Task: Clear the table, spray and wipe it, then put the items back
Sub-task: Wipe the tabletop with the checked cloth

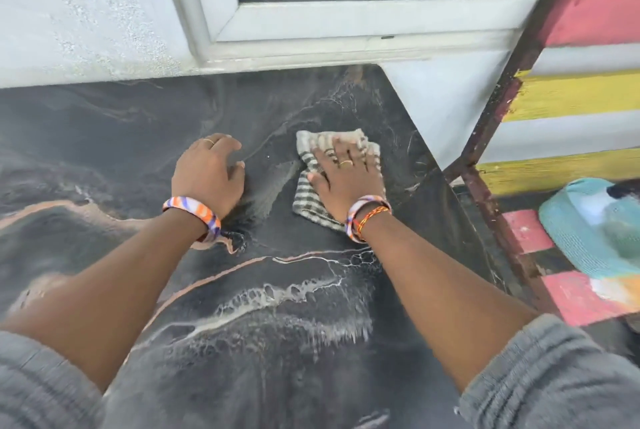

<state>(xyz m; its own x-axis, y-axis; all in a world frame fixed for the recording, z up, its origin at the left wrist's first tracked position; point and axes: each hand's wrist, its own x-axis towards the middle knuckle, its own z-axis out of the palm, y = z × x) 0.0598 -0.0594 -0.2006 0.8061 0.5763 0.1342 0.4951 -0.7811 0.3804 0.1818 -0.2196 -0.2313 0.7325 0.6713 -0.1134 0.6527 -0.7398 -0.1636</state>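
Item: dark grey marble-patterned tabletop (104, 138), veined in white and pale copper, standing against a white wall under a white-framed window (363, 20). Surface is showing no objects apart from the cloth; wet, foamy streaks are lying across the near middle.

Item: grey-and-white striped cleaning cloth (313, 193), crumpled flat, lying on the tabletop toward its right rear part, near the right edge.

Item: right hand (346, 176), fingers spread and straight, palm pressing down on the cloth rather than gripping it. Rings and woven wristbands are showing.

Item: left hand (207, 172), fingers loosely bent, resting on the bare tabletop just beside the cloth to its left and holding nothing; it appears to be bracing the person.

Item: bench of painted slats in pink, yellow and white (585, 93) on a rusty frame, standing to the right, carrying a turquoise woven hat (571, 231).

Step in hand, by judgement: clearing and spraying are looking done; wiping is under way.

Next move, by judgement: it is calling for sweeping the cloth with steady downward pressure over the wet streaks nearer the person and the untouched left part, before any items are going back.

Writing: no brand, label or legible text is showing anywhere.
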